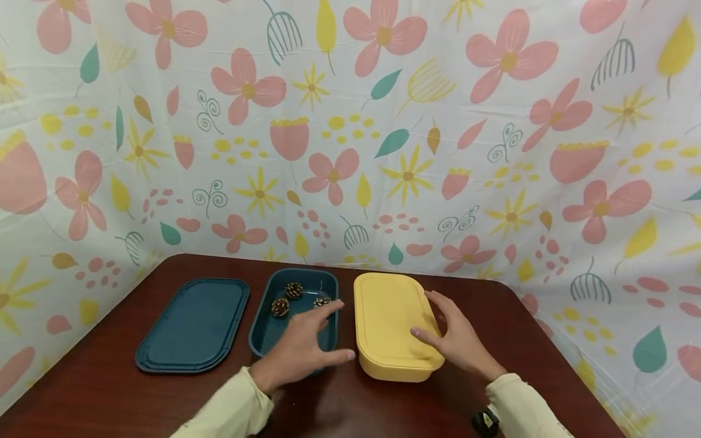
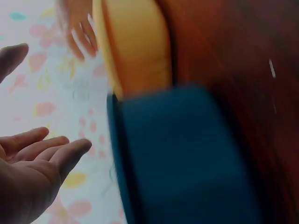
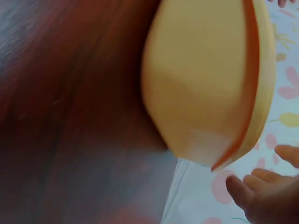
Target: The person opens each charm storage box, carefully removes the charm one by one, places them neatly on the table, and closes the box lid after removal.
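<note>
The yellow box [image 1: 395, 370] stands right of centre in the lower half of the frame, its yellow lid [image 1: 383, 313] on. The right hand [image 1: 460, 337], fingers spread and holding nothing, hovers at its right edge, the thumb over the lid. The left hand [image 1: 298, 348] is also spread and ungripping, above the blue box [image 1: 266, 331] left of centre, which holds pine cones [image 1: 293, 290], one partly hidden. The blue lid [image 1: 194, 325] lies flat farther left on the desk [image 1: 82, 395].

Both boxes look like stiff, smooth plastic, probably light and a little slippery; what the yellow one contains, and so its full weight, I cannot tell. Its long sides under the rim seem the best hold, and the lid's edge at a corner for prising. The cones look light, rough and somewhat brittle, best pinched gently round the middle.
</note>
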{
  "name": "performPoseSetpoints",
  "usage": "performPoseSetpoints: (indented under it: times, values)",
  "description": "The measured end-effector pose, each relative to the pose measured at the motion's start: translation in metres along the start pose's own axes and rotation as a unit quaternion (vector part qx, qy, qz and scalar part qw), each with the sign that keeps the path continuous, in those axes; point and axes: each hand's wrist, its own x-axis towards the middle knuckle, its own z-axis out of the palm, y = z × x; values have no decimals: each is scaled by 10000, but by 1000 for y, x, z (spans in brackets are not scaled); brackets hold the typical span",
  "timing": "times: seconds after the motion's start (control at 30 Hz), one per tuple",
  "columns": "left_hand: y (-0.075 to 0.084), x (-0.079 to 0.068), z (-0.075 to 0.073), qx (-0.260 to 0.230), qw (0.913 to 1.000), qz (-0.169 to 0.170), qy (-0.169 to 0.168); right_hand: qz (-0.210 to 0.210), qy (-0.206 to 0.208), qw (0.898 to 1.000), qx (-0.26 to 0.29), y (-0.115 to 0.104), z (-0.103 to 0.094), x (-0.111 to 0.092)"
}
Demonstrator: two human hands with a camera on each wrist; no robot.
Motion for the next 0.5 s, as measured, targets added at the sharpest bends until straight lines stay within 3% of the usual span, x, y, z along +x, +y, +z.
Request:
performPoseSetpoints:
  times: [0.1, 0.27, 0.5]
  values:
    - [9, 4, 22, 242, 9991, -32, -345, -106, -402, 9988, -255, 5, 2, -7]
    - [23, 10, 51, 596, 9932, -536, -840, -130, -965, 9945, -387, 7, 8, -18]
    - [29, 14, 73, 943, 9873, -965, -834, -33, -962, 9947, -353, 6, 15, -22]
